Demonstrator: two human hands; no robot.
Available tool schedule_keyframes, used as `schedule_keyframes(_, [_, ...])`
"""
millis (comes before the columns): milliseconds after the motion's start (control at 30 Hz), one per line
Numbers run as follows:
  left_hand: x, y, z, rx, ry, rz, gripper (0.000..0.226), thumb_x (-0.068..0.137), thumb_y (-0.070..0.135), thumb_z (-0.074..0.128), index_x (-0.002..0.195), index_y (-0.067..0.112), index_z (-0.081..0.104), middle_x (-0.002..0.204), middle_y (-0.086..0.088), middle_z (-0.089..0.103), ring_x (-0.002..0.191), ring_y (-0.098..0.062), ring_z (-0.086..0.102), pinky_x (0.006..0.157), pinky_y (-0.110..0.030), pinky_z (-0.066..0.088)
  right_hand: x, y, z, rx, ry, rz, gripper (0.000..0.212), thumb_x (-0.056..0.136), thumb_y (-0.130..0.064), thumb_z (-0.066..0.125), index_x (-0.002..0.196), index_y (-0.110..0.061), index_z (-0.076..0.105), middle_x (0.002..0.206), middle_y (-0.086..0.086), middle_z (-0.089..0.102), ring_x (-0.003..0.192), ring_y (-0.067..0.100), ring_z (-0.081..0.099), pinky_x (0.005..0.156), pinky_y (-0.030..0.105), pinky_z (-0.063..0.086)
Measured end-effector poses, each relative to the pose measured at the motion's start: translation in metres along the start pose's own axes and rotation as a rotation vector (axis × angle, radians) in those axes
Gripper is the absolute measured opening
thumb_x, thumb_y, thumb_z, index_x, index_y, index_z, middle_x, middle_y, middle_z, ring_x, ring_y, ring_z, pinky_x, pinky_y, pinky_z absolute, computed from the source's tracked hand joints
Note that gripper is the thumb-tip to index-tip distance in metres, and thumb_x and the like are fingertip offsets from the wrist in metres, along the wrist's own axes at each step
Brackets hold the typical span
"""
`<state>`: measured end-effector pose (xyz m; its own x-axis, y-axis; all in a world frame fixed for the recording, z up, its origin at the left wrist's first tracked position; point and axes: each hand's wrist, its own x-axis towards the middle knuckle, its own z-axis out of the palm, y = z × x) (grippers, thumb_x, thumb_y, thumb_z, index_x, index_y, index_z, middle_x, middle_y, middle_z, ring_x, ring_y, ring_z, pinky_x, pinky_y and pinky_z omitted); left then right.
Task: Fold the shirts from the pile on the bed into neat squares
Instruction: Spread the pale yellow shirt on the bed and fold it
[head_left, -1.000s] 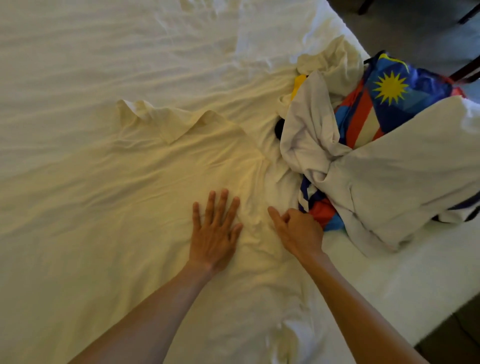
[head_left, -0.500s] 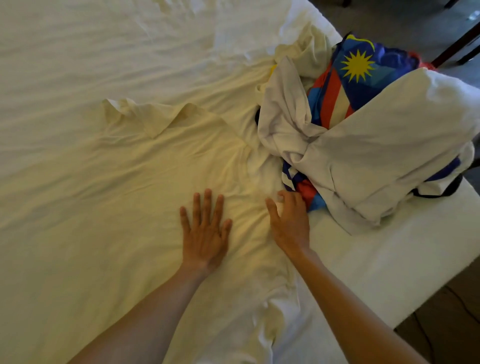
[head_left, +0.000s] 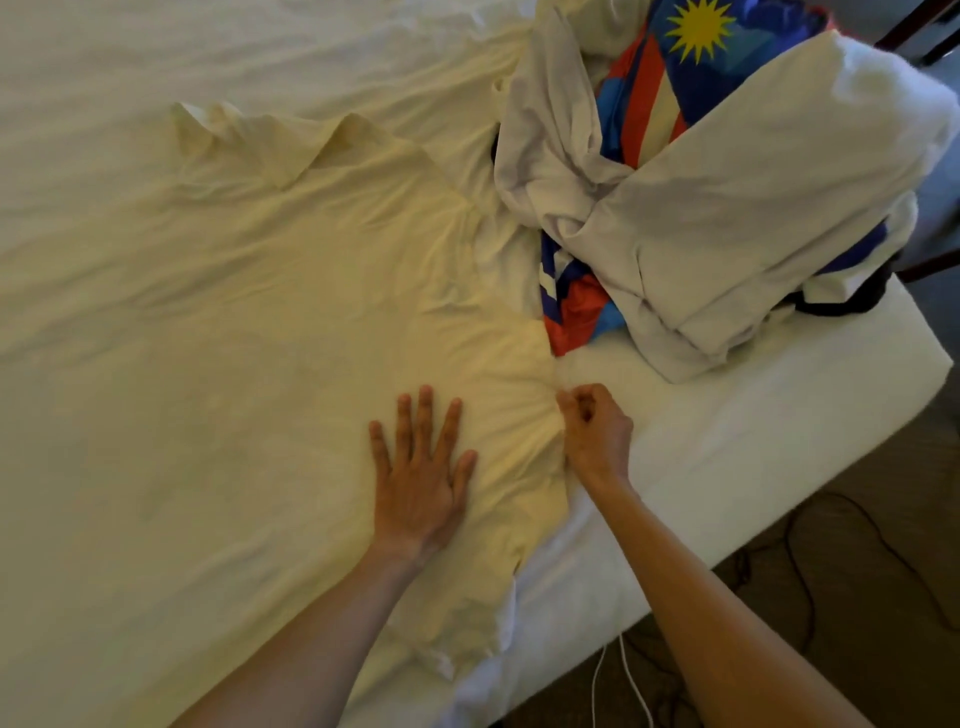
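Observation:
A pale yellow shirt (head_left: 291, 291) lies spread flat on the bed, its collar toward the far left and its right edge bunched into creases. My left hand (head_left: 422, 473) lies flat on the shirt with fingers straight and spread, pressing the cloth down. My right hand (head_left: 595, 434) has its fingers curled and pinches the shirt's gathered right edge, where wrinkles fan out from the grip. The pile of shirts (head_left: 727, 182) sits at the right: white garments wrapped over a blue, red and yellow one with a sun print.
The white bed sheet (head_left: 727, 447) ends at the mattress edge on the right. Below it the dark floor (head_left: 883, 597) holds thin cables, one white. A dark chair leg shows at the top right corner.
My right hand drew back from the pile's lower edge and closed on the shirt's right edge. The left hand stayed flat on the shirt. The camera view shifted left and closer.

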<state>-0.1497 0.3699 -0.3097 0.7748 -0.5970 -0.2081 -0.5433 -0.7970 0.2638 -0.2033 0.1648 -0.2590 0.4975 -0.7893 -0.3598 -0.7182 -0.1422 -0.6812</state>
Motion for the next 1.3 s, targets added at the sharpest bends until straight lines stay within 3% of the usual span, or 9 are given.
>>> schedule_keyframes(133, [-0.024, 0.006, 0.001, 0.004, -0.050, 0.017, 0.063, 0.101, 0.052, 0.020, 0.158, 0.027, 0.019, 0.166, -0.010, 0.005, 0.153, -0.031, 0.000, 0.118, -0.061, 0.003, -0.033, 0.004, -0.007, -0.006, -0.118, 0.108, 0.036, 0.090, -0.055, 0.062, 0.094, -0.019, 0.061, 0.080, -0.006, 0.066, 0.077, 0.010, 0.061, 0.073, 0.031, 0.050])
schedule_keyframes(300, [-0.056, 0.015, 0.001, -0.001, -0.152, 0.022, 0.063, 0.101, 0.052, 0.014, 0.159, 0.030, 0.007, 0.166, -0.009, -0.007, 0.152, -0.031, -0.010, 0.119, -0.060, -0.004, -0.088, 0.029, -0.017, -0.116, -0.272, 0.145, 0.048, 0.079, -0.058, 0.073, 0.061, -0.018, 0.055, 0.054, -0.007, 0.056, 0.052, 0.006, 0.051, 0.051, 0.023, 0.037])
schedule_keyframes(500, [-0.063, 0.016, -0.004, -0.030, -0.203, 0.010, 0.063, 0.101, 0.056, 0.012, 0.158, 0.034, -0.007, 0.164, -0.004, -0.023, 0.149, -0.025, -0.025, 0.119, -0.055, -0.014, -0.125, 0.043, -0.017, 0.355, -0.599, 0.409, 0.027, 0.085, -0.024, 0.078, 0.108, -0.012, 0.072, 0.096, 0.003, 0.077, 0.093, 0.018, 0.073, 0.087, 0.039, 0.059])
schedule_keyframes(667, [-0.060, 0.009, -0.011, 0.015, -0.270, 0.047, 0.066, 0.095, 0.060, -0.001, 0.155, 0.038, -0.017, 0.160, 0.000, -0.034, 0.146, -0.024, -0.032, 0.118, -0.053, -0.016, -0.139, 0.063, -0.026, 0.258, -0.231, 0.371, 0.023, 0.093, -0.038, 0.066, 0.085, -0.017, 0.069, 0.075, -0.001, 0.071, 0.073, 0.018, 0.066, 0.065, 0.039, 0.053])
schedule_keyframes(767, [-0.060, 0.007, -0.013, -0.008, -0.283, 0.051, 0.067, 0.092, 0.061, -0.003, 0.155, 0.039, -0.015, 0.159, 0.001, -0.034, 0.146, -0.022, -0.033, 0.117, -0.051, -0.020, -0.152, 0.062, -0.030, 0.130, -0.337, 0.315, 0.047, 0.087, -0.052, 0.069, 0.064, -0.014, 0.054, 0.055, -0.006, 0.049, 0.052, 0.007, 0.044, 0.050, 0.023, 0.032])
schedule_keyframes(933, [-0.068, 0.015, -0.012, 0.022, -0.278, 0.028, 0.062, 0.100, 0.057, 0.005, 0.154, 0.037, -0.018, 0.160, -0.002, -0.033, 0.147, -0.025, -0.031, 0.118, -0.054, -0.017, -0.160, 0.078, -0.044, 0.094, -0.402, 0.294, 0.012, 0.088, -0.031, 0.071, 0.089, -0.019, 0.074, 0.074, -0.003, 0.073, 0.072, 0.016, 0.068, 0.059, 0.034, 0.057])
schedule_keyframes(1000, [-0.078, 0.013, -0.009, 0.024, -0.257, 0.058, 0.062, 0.100, 0.058, 0.007, 0.154, 0.037, -0.017, 0.160, -0.004, -0.032, 0.147, -0.027, -0.029, 0.118, -0.054, -0.017, -0.162, 0.082, -0.050, 0.139, -0.313, 0.309, 0.014, 0.090, -0.028, 0.070, 0.086, -0.015, 0.073, 0.071, 0.000, 0.069, 0.065, 0.016, 0.064, 0.052, 0.031, 0.052])
schedule_keyframes(1200, [-0.120, 0.016, -0.013, -0.105, -0.110, 0.148, 0.072, 0.096, 0.056, 0.036, 0.157, 0.021, 0.023, 0.165, -0.015, 0.011, 0.153, -0.030, 0.009, 0.120, -0.055, 0.003, -0.160, 0.077, -0.053, 0.073, -0.267, 0.346, 0.014, 0.084, -0.039, 0.072, 0.085, -0.025, 0.072, 0.080, -0.003, 0.072, 0.078, 0.014, 0.066, 0.068, 0.038, 0.053])
schedule_keyframes(1300, [-0.152, 0.028, -0.023, -0.186, 0.143, 0.302, 0.043, 0.084, 0.047, 0.064, 0.110, 0.014, 0.064, 0.122, -0.011, 0.060, 0.115, -0.030, 0.057, 0.094, -0.048, 0.039, -0.157, 0.069, -0.051, 0.024, -0.254, 0.298, 0.013, 0.085, -0.035, 0.070, 0.090, -0.023, 0.072, 0.084, -0.006, 0.071, 0.079, 0.007, 0.063, 0.064, 0.026, 0.045])
